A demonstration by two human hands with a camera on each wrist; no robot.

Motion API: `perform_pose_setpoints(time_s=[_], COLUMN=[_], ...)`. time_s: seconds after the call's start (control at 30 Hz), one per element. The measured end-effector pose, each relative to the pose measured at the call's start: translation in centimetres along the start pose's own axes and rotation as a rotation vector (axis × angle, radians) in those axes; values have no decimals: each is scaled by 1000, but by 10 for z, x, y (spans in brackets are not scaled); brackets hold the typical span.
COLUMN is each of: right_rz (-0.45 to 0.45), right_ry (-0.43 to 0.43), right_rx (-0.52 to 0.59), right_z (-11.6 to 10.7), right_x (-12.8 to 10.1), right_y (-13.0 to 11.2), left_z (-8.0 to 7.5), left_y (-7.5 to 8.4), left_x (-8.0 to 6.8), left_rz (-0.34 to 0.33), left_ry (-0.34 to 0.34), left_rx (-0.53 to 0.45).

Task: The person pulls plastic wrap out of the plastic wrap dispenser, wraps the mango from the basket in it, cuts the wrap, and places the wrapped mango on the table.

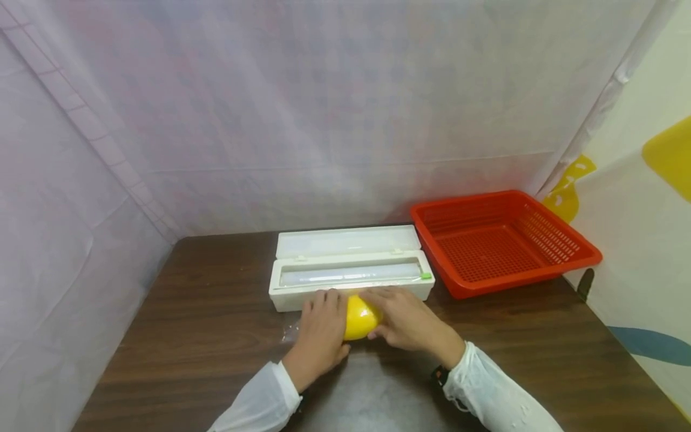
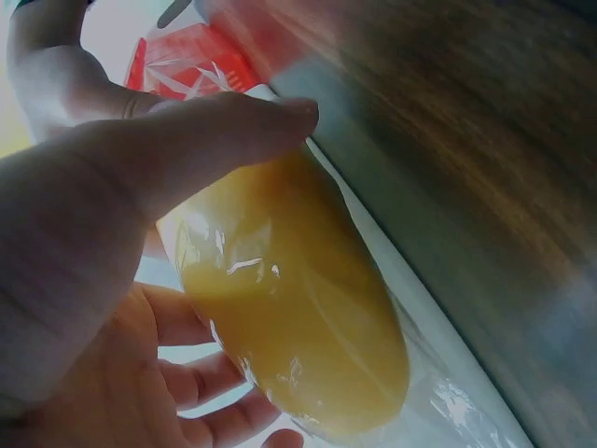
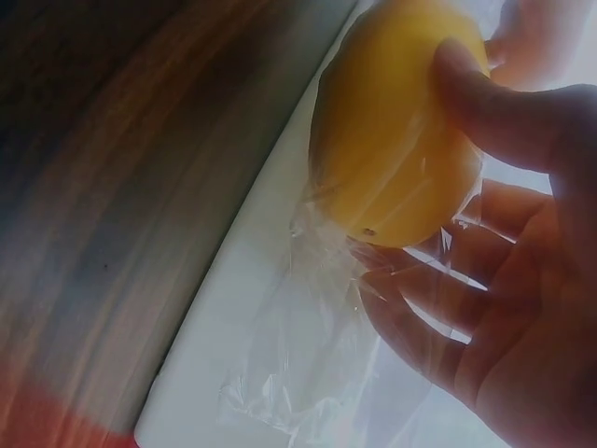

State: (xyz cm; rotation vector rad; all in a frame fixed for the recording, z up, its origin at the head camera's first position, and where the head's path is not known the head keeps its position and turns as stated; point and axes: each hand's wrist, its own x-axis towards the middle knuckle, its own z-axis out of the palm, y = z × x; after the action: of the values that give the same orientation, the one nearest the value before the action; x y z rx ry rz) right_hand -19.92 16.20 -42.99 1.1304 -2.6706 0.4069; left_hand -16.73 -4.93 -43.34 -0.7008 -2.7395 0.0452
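Note:
A smooth yellow fruit (image 1: 360, 318), oval like a mango, is wrapped in clear cling film (image 3: 317, 345). My left hand (image 1: 322, 327) grips its left part, the thumb lying across the near side in the left wrist view. From the right, my right hand (image 1: 407, 320) holds the other end between thumb and fingers. Loose film trails off the fruit's end in the right wrist view, and a bit sticks out left of my left hand. Just behind the hands lies a white cling film dispenser (image 1: 302, 297), lid raised, with a film roll (image 1: 351, 275) inside.
A red perforated plastic basket (image 1: 464, 282) stands at the back right, close beside the dispenser. Beneath everything is a dark wooden table (image 1: 205, 336). Pale cloth hangs behind it and on the left; a patterned sheet borders the right.

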Motion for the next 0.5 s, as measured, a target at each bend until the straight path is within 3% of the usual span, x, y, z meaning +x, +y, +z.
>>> perform_pose_setpoints(time_s=[0.23, 0.5], right_rz=[29, 15], right_ry=[-32, -33], right_rx=[14, 36], right_z=[-1, 0], right_x=[-1, 0], right_y=[0, 2], left_z=[3, 0], left_y=[2, -3], left_x=[0, 2], left_rz=[20, 74], left_ry=[49, 23], left_rx=[106, 85])
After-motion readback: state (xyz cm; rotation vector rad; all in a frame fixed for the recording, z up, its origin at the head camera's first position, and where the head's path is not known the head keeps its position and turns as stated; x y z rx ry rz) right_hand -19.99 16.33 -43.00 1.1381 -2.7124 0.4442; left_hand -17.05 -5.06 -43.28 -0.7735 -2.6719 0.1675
